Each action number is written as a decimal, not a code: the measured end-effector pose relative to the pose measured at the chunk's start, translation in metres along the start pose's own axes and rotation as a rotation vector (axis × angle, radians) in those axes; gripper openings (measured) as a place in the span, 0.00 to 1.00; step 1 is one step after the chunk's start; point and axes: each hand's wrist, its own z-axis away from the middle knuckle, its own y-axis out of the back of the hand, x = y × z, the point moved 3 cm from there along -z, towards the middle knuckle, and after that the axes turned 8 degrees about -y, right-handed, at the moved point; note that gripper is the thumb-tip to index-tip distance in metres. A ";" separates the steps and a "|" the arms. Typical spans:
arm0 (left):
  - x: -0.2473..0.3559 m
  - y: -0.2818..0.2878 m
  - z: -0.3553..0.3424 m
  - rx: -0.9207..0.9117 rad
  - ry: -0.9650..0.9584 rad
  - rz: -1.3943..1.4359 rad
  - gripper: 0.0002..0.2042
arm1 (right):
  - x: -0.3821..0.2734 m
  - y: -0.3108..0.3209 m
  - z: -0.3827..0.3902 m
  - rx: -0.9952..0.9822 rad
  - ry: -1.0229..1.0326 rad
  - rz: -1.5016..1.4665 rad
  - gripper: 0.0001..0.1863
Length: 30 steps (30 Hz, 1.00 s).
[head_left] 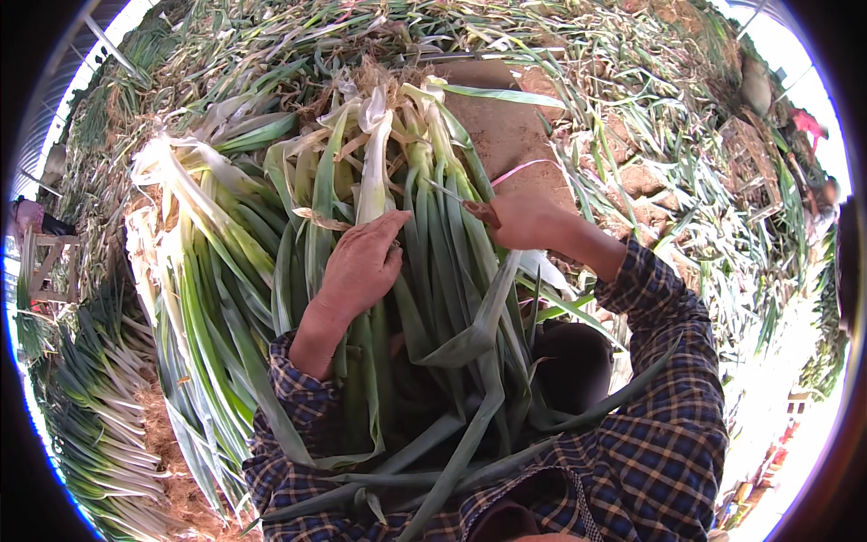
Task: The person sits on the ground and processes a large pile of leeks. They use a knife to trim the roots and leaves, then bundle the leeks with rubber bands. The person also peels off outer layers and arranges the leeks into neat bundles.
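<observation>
My left hand (357, 271) is closed on a leek (374, 172) with a pale white shank, in the bunch of long green-leaved leeks lying over my lap. My right hand (526, 224) grips a knife (474, 210) by its brown handle, with the narrow blade reaching left among the stalks of the middle bunch (424, 154). Another bunch (208, 235), with whitish peeled skins at its top, lies to the left of my hands. A brown board (492, 135) lies behind the middle bunch, and a thin pink strip crosses it.
Neatly rowed leeks (99, 397) lie on soil at lower left. A co-worker (29, 219) in pink shows at the left edge beside a wooden crate (50, 271). Loose leaves and trimmings (668, 163) cover the ground beyond. A dark round object (573, 366) is beside my right arm.
</observation>
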 end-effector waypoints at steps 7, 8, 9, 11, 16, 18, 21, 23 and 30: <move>-0.005 0.002 0.000 0.022 0.029 0.070 0.26 | 0.006 0.002 -0.071 0.067 -0.060 0.030 0.15; -0.005 0.002 0.000 0.024 0.029 0.066 0.26 | 0.005 0.001 -0.083 0.056 -0.058 0.033 0.15; -0.006 0.002 0.000 0.027 0.027 0.061 0.26 | 0.004 0.003 -0.096 0.069 -0.083 0.038 0.16; -0.007 0.001 -0.001 0.027 0.027 0.061 0.26 | 0.002 0.005 -0.122 0.072 -0.135 0.045 0.17; -0.007 0.003 -0.003 0.053 -0.035 0.002 0.29 | -0.005 0.014 -0.164 0.040 -0.162 0.116 0.20; -0.007 0.004 -0.003 0.046 -0.029 0.002 0.29 | -0.007 0.018 -0.164 0.016 -0.167 0.113 0.20; -0.008 0.004 -0.002 0.016 0.018 0.061 0.27 | -0.008 0.021 -0.140 0.033 -0.203 0.085 0.19; -0.009 0.004 -0.002 0.012 0.034 0.084 0.27 | -0.008 0.018 -0.113 0.069 -0.149 0.087 0.19; -0.007 0.003 -0.004 0.039 0.006 0.097 0.26 | 0.003 0.002 -0.099 0.171 -0.082 0.011 0.15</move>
